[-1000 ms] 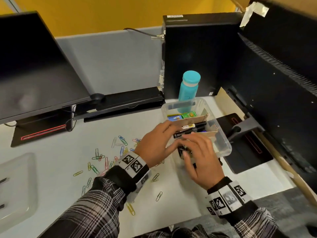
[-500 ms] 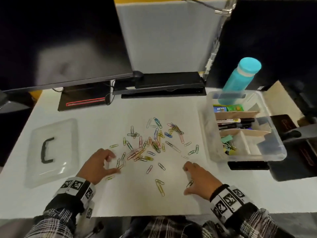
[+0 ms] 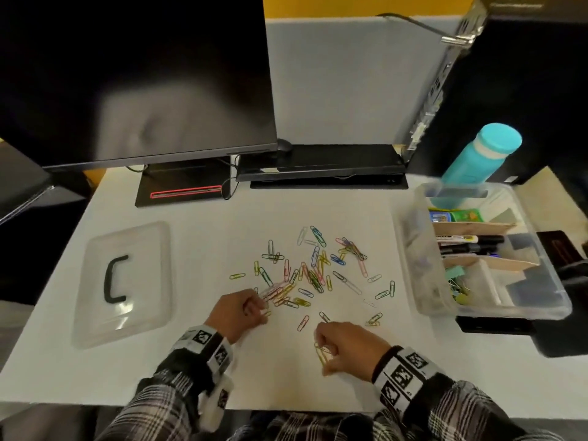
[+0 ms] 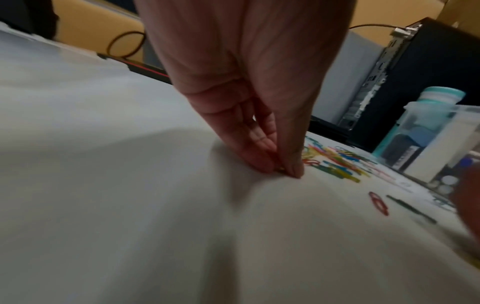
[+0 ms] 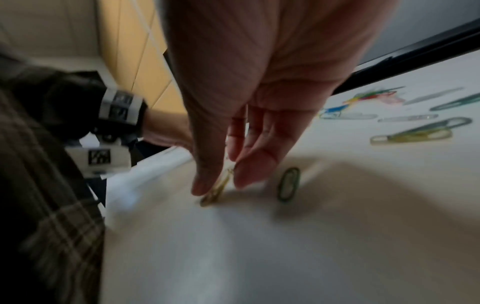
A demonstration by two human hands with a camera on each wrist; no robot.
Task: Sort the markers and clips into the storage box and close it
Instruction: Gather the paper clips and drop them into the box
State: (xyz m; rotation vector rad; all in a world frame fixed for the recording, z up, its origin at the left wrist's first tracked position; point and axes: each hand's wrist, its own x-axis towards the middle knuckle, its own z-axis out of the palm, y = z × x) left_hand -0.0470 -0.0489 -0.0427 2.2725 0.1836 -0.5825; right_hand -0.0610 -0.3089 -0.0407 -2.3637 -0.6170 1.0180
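Several coloured paper clips (image 3: 313,268) lie scattered on the white desk (image 3: 197,249). My left hand (image 3: 254,308) pinches a clip at the near left edge of the pile; its fingertips (image 4: 262,164) press together on the desk. My right hand (image 3: 327,351) pinches a yellow clip (image 5: 217,191) near the front edge, thumb and fingers closed on it. The clear storage box (image 3: 410,249) stands open at the right, with black markers (image 3: 471,245) between cardboard dividers and clips in a front compartment. Its clear lid (image 3: 122,281) with a black handle lies flat at the left.
A teal bottle (image 3: 480,157) stands behind the box. A monitor (image 3: 133,78) and its base fill the back left, a black computer case (image 3: 525,90) the back right. A black stand (image 3: 566,281) sits right of the box. A green clip (image 5: 288,186) lies beside my right fingers.
Both hands left the storage box and came down to the clips on the desk. Since half a second ago each hand has moved inward and closed its fingers on a clip.
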